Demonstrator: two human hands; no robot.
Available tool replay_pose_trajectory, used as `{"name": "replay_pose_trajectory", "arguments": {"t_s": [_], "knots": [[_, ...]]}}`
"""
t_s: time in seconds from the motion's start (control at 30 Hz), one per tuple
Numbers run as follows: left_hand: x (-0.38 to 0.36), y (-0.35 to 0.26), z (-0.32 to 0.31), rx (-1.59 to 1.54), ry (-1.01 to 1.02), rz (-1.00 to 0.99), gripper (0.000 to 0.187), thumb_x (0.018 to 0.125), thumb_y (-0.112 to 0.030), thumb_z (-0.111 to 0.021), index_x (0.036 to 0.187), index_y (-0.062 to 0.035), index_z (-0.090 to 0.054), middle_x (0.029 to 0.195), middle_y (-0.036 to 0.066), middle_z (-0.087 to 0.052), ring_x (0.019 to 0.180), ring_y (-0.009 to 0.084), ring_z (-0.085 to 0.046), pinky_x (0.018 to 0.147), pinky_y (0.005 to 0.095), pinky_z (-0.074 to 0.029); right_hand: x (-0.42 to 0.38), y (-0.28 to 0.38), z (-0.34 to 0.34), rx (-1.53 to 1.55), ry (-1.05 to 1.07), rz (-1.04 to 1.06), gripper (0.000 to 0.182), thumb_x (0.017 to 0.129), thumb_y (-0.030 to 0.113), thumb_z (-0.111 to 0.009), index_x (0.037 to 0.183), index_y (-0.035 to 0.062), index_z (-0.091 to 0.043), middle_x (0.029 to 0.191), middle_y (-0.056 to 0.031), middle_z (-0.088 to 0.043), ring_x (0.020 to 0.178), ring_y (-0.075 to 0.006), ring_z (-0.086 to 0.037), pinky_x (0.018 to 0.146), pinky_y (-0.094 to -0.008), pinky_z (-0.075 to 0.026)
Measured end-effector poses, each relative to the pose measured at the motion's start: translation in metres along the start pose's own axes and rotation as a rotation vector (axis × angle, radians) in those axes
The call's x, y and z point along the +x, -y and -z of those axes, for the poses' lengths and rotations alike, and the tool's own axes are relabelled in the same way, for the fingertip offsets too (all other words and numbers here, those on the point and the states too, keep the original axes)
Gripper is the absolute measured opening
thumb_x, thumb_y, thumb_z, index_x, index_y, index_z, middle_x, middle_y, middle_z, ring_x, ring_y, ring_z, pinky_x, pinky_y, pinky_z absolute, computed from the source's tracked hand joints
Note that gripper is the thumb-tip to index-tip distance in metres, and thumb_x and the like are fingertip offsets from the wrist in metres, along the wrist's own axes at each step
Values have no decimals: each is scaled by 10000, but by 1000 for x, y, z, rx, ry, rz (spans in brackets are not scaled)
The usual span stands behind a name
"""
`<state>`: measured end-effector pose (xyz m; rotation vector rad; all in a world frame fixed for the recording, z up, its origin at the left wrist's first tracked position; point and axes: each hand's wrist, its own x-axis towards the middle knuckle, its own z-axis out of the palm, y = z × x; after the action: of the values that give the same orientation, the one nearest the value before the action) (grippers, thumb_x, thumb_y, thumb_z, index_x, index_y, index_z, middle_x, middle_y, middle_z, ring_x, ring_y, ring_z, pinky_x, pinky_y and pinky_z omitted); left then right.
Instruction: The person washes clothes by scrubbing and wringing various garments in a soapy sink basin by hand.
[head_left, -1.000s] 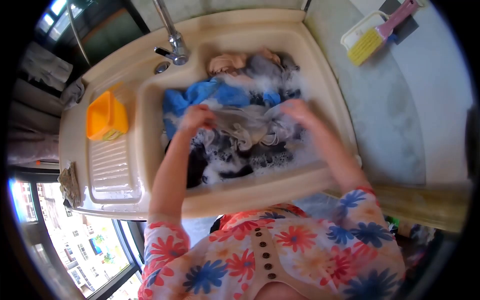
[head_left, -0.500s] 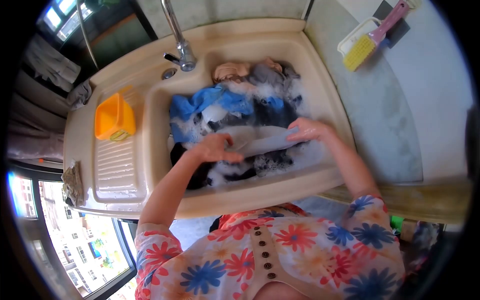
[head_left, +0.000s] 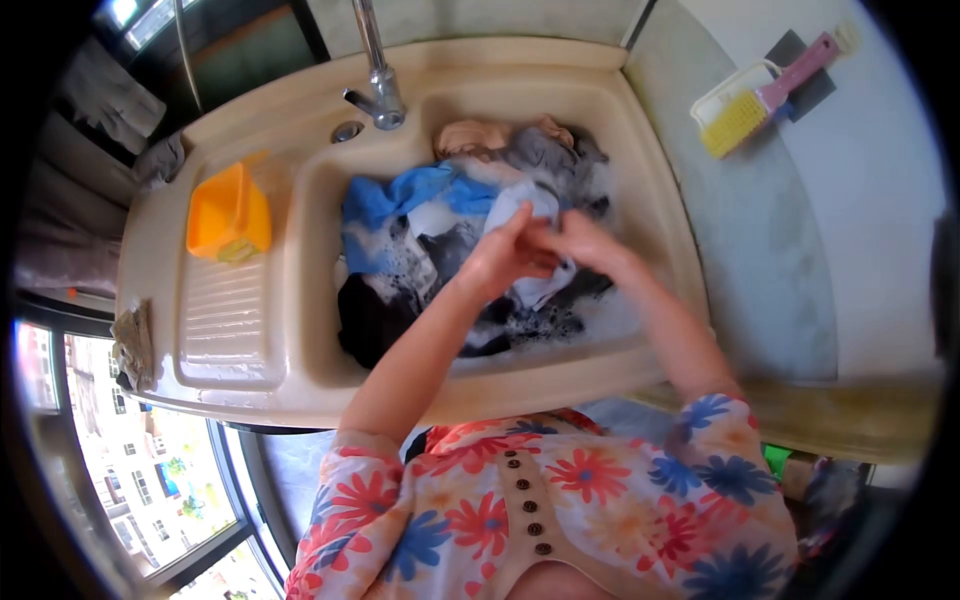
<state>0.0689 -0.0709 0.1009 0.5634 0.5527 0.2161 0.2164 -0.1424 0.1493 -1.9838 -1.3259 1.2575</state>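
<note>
In the head view a wet white cloth (head_left: 522, 200) is bunched up over the sink (head_left: 655, 200), its lower end hanging toward the suds. My left hand (head_left: 505, 252) is closed round its middle, thumb pointing up. Right beside it, my right hand (head_left: 588, 243) grips the same cloth from the other side, its fingertips partly hidden and blurred. Below and around them, soaking clothes lie in foamy water: a blue garment (head_left: 415, 190), a black one (head_left: 370, 320), a grey one (head_left: 545, 155) and a peach one (head_left: 470, 137).
A chrome faucet (head_left: 380, 100) stands at the sink's back edge. On the ribbed drainboard (head_left: 225, 330) to the left sits a yellow plastic container (head_left: 230, 215), with a crumpled rag (head_left: 133, 345) near the front corner. A yellow-bristled brush (head_left: 735, 122) hangs on the right wall.
My hands have come together from holding the white cloth stretched out wide. The cloth is now gathered between them, a little farther back over the sink. The view has shifted slightly.
</note>
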Motion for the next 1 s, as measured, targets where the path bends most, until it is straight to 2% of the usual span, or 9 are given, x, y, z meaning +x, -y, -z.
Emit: {"name": "replay_pose_trajectory", "arguments": {"t_s": [0.27, 0.37, 0.5, 0.6, 0.67, 0.73, 0.8, 0.9, 1.0], "knots": [[16, 11, 64, 908, -594, -315, 462, 775, -353, -573, 1104, -29, -553, 999, 137, -597, 915, 234, -561, 750, 362, -447, 86, -124, -71, -622, -12, -104, 305, 742, 212, -566, 1021, 93, -597, 1020, -168, -586, 968, -325, -545, 788, -389, -446], [6, 2, 57, 434, -526, -47, 600, 792, -427, -543, 1242, -52, -413, 1207, 167, -447, 1070, 325, -460, 785, 465, -427, 80, -105, -62, -377, -256, -202, 285, 745, 177, -539, 1005, 72, -589, 1002, -190, -578, 951, -340, -542, 771, -395, -442], [17, -1, 52, -82, -437, 122, 676, 790, -546, -492, 1300, -131, -336, 1341, 135, -300, 1185, 404, -306, 847, 617, -332, 45, -29, -58, 126, -488, 318, 239, 691, 199, -482, 690, -12, -592, 658, -220, -575, 646, -376, -583, 587, -425, -466], [39, 27, 66, -246, -149, -303, 542, 833, -497, -437, 1193, -92, -435, 1092, 115, -528, 981, 274, -512, 842, 404, -428, 16, 44, -99, 198, -587, 462, 243, 691, 204, -507, 689, -26, -585, 620, -239, -560, 601, -392, -576, 573, -441, -467], [19, 28, 69, -39, 90, -369, 387, 827, -436, -461, 1045, -124, -526, 1001, 84, -553, 865, 213, -538, 775, 323, -448, 10, 51, -122, 29, -593, 732, 232, 694, 204, -541, 799, 2, -582, 657, -196, -575, 627, -371, -569, 595, -420, -460], [21, 25, 69, 1209, -39, -347, 337, 815, -363, -473, 1020, -102, -533, 1023, 101, -548, 936, 208, -509, 830, 338, -418, 24, 34, -125, -204, -665, 789, 227, 696, 208, -554, 830, 24, -555, 650, -159, -573, 610, -387, -545, 591, -428, -456], [25, 23, 64, 2444, -190, -220, 289, 802, -289, -485, 994, -81, -540, 1045, 117, -543, 1008, 203, -481, 886, 354, -387, 59, 3, -103, -272, -649, 326, 299, 720, 318, -526, 814, 38, -570, 729, -204, -590, 694, -366, -578, 600, -447, -454], [32, 27, 66, 88, -545, -221, 295, 788, -264, -500, 1023, -94, -550, 899, 93, -579, 761, 211, -533, 666, 338, -455, 76, -46, -72, -283, -529, -105, 352, 771, 310, -485, 893, 4, -609, 854, -264, -586, 830, -389, -577, 707, -448, -466], [9, -1, 54, 226, -582, -139, 294, 754, -272, -569, 917, -30, -598, 811, 94, -573, 677, 209, -534, 576, 327, -439, 76, -104, -49, -305, -470, -263, 318, 769, 272, -505, 898, -2, -601, 881, -248, -596, 861, -387, -576, 748, -451, -456]]}}
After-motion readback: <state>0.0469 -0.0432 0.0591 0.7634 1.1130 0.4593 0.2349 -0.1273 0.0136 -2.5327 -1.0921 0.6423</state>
